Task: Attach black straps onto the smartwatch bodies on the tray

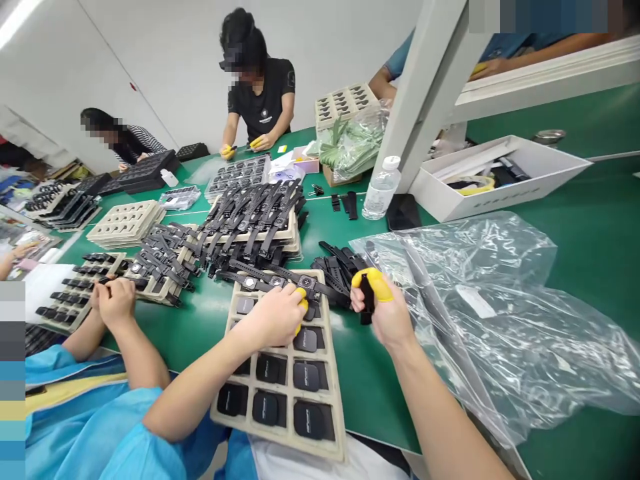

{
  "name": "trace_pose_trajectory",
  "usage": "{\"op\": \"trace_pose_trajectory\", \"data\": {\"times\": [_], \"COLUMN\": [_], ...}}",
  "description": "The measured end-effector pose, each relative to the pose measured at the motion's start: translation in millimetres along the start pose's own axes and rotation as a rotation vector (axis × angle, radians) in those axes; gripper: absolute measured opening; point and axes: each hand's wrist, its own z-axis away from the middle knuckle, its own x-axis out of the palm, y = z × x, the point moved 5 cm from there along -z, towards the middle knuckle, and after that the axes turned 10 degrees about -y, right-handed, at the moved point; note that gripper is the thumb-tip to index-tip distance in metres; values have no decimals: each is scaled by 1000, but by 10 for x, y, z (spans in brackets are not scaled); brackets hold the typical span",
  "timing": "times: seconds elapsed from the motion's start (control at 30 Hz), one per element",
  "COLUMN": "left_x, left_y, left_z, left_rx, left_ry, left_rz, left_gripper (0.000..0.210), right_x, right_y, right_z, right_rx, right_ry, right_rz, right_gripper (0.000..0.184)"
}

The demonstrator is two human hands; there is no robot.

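My right hand (389, 308), with yellow finger covers, is closed around a black watch strap (367, 298) above the green table. My left hand (280, 313), also with yellow covers, reaches over the beige tray (338, 427). Its fingers are bent together at the tray's upper compartments, and whatever they grip is hidden behind them. Black square watch bodies (306, 377) lie in the tray's lower compartments. Across its far end rest watches with straps attached (305, 283). A pile of loose black straps (336, 270) lies between the tray and my right hand.
Stacked trays of strapped watches (255, 220) stand beyond my tray. Clear plastic bags (500, 293) spread at the right. A water bottle (383, 190), a phone (403, 212) and a white box (500, 177) stand behind them. At the left, a co-worker's hands (116, 300) work over another tray.
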Motion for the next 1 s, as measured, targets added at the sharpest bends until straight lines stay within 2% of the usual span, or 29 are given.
{"op": "trace_pose_trajectory", "data": {"times": [0.3,0.57,0.7,0.77,0.87,1.0], "left_x": [-93,-45,-136,-234,-333,-187], "left_y": [35,4,-71,-194,-445,-536], "left_z": [2,-44,-66,-71,-149,-389], "left_rx": [52,77,134,144,97,131], "left_ry": [-71,-25,-11,32,184,379], "left_rz": [23,34,90,247,681,1264], "left_gripper": [22,12,11,8,13,16], "right_x": [0,72,145,177,225,301], "right_y": [7,8,18,11,-2,19], "right_z": [22,35,32,32,24,27], "right_rx": [48,68,84,89,82,88], "right_ry": [1,-16,-39,-57,-93,-178], "right_rz": [78,25,-40,-47,-45,-122], "right_gripper": [47,41,39,38,39,37]}}
